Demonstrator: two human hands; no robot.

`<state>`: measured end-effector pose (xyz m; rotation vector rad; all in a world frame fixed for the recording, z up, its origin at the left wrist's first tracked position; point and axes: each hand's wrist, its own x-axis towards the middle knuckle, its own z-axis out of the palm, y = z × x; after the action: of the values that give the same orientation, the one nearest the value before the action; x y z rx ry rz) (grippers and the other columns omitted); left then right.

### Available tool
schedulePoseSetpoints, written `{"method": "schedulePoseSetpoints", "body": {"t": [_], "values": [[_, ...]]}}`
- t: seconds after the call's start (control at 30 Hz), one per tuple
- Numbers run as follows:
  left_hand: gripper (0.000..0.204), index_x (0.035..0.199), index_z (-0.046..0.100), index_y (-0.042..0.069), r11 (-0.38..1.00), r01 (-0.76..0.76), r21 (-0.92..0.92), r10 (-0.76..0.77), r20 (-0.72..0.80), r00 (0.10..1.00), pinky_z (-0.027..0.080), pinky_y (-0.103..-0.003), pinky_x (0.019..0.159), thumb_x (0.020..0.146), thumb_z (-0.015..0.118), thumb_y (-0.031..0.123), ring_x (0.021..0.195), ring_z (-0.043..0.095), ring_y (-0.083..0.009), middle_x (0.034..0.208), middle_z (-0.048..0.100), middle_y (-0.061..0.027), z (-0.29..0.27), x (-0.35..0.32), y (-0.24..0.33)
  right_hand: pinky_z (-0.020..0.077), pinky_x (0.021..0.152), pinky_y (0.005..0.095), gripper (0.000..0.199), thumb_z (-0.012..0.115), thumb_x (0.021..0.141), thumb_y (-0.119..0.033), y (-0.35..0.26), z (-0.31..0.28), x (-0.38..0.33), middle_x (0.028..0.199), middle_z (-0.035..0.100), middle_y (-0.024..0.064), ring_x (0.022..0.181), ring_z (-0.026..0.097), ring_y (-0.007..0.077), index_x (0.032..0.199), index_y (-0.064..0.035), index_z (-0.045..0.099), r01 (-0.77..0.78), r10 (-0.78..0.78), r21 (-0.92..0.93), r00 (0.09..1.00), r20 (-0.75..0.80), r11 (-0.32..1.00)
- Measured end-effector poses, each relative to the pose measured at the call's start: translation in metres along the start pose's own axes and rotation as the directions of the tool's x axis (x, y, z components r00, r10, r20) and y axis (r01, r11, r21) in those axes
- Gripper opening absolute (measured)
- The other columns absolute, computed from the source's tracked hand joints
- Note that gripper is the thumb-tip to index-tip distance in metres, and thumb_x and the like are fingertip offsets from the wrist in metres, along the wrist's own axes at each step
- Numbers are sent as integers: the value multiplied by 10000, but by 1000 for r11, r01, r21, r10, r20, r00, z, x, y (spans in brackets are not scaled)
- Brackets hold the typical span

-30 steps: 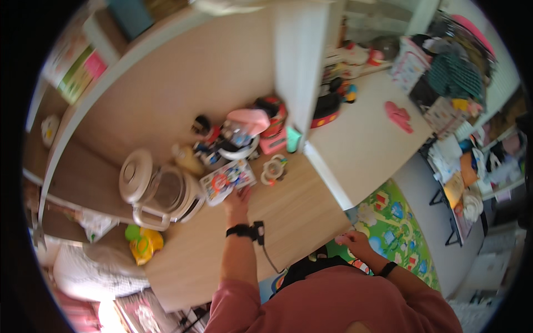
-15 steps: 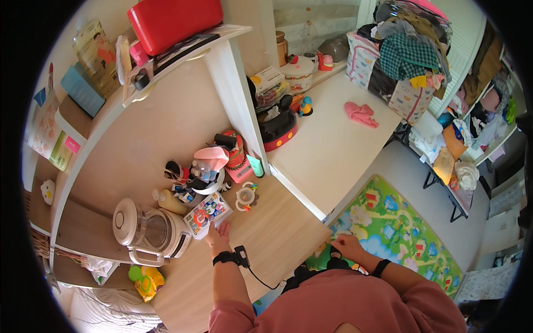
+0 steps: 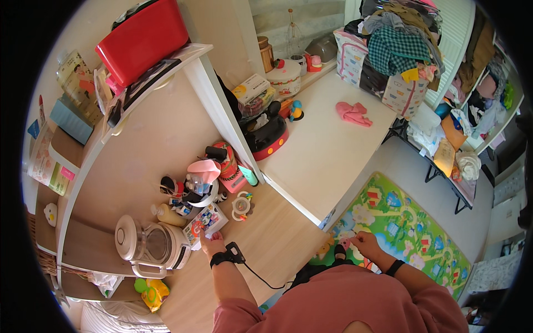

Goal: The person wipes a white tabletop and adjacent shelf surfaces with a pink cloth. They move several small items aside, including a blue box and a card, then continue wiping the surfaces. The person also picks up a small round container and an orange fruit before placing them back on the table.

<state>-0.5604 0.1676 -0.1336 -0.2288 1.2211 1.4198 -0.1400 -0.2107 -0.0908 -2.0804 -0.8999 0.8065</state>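
My left hand (image 3: 212, 244) is at the near edge of a white box (image 3: 211, 218) with colourful pictures, its fingers closed on that edge. The box rests on the wooden desk, leaning back against a cluster of small items. Beside it stands a cream kettle-like appliance (image 3: 152, 242) with a glass jug. A ring-shaped baby rattle (image 3: 242, 206) lies to the right of the box. My right hand (image 3: 364, 244) hangs over the printed floor mat with its fingers curled in. Nothing plainly shows in it; a pink patch near its fingertips may be mat print.
A white table (image 3: 316, 161) adjoins the desk beyond an upright panel and bears a pink cloth (image 3: 354, 114). Clothes (image 3: 397, 47) are heaped on storage bags at the back. A red case (image 3: 144, 41) sits on the shelf. A yellow packet (image 3: 152, 294) lies at the left.
The view has shifted slightly. My left hand's fingers, stretched toward the box before, now close on its near edge. My right hand has moved a little to the right.
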Motion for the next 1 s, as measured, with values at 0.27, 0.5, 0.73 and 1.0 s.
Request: {"method": "schedulePoseSetpoints", "body": {"t": [0.27, 0.5, 0.73, 1.0], "values": [[472, 1023, 601, 72, 991, -86, 100, 74, 124, 989, 517, -345, 833, 798, 792, 440, 778, 527, -191, 855, 501, -49, -8, -32, 9, 467, 564, 367, 312, 718, 864, -288, -15, 23, 22, 663, 609, 129, 597, 576, 229, 775, -1, 636, 155, -153, -19, 986, 67, 988], [533, 1134, 595, 26, 979, -183, 89, 173, 116, 978, 543, -391, 901, 819, 779, 415, 956, 609, -236, 1040, 597, -98, -45, -134, -29, 469, 558, 293, 298, 724, 883, -278, -38, -9, 60, 689, 629, 62, 582, 567, 131, 789, -4, 651, 66, -88, 114, 975, 204, 991], [474, 1317, 551, 58, 969, -204, 143, 112, 483, 868, 464, -482, 1049, 945, 650, 334, 1223, 564, -292, 1292, 603, -90, 31, -303, -179, 526, 637, 281, 487, 737, 897, -265, -83, -107, 158, 926, 677, 118, 785, 642, 148, 1237, -1, 510, -70, -306, 486, 696, 650, 871], [376, 1224, 606, 87, 970, -64, 233, -68, 516, 854, 508, -410, 962, 922, 699, 292, 1079, 618, -233, 1154, 660, -70, 257, -394, -425, 552, 709, 280, 729, 785, 856, -197, -105, -251, 301, 1083, 631, 116, 903, 650, 142, 1401, 10, 347, -209, -231, 796, 888, 398, 568]]}}
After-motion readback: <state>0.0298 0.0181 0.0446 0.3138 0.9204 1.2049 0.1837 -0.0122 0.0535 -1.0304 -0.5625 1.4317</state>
